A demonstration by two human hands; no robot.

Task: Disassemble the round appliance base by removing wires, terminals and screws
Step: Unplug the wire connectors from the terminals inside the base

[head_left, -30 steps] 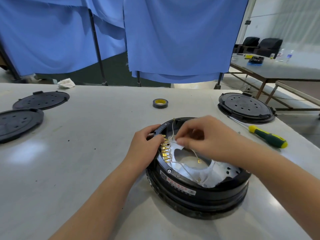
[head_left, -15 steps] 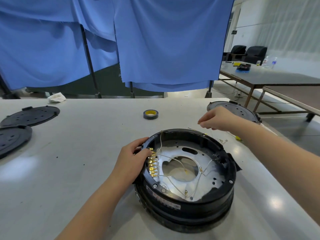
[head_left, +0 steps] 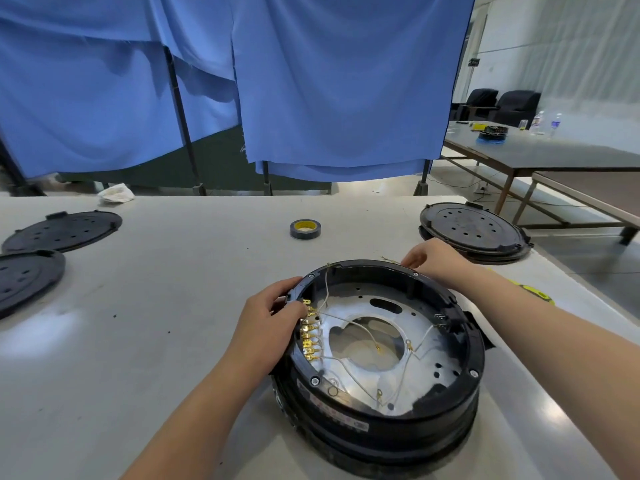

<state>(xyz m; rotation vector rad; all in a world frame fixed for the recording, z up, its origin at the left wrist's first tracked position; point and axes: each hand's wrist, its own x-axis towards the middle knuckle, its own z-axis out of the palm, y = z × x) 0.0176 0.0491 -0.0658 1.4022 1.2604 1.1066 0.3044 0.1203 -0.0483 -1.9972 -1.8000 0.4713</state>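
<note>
Left hand (head_left: 268, 318) grips the base (head_left: 384, 344) rim beside a row of gold terminals (head_left: 309, 332). Right hand (head_left: 431, 256) rests curled at the far rim; its grip cannot be told. Inside: thin wires (head_left: 363, 327). Label unreadable. Beyond the base: one tape roll (head_left: 305, 229), three black discs (head_left: 471, 232).

The white label (head_left: 337, 412) with red print on the round black plastic appliance base (head_left: 381, 424) is too blurred to read.
</note>
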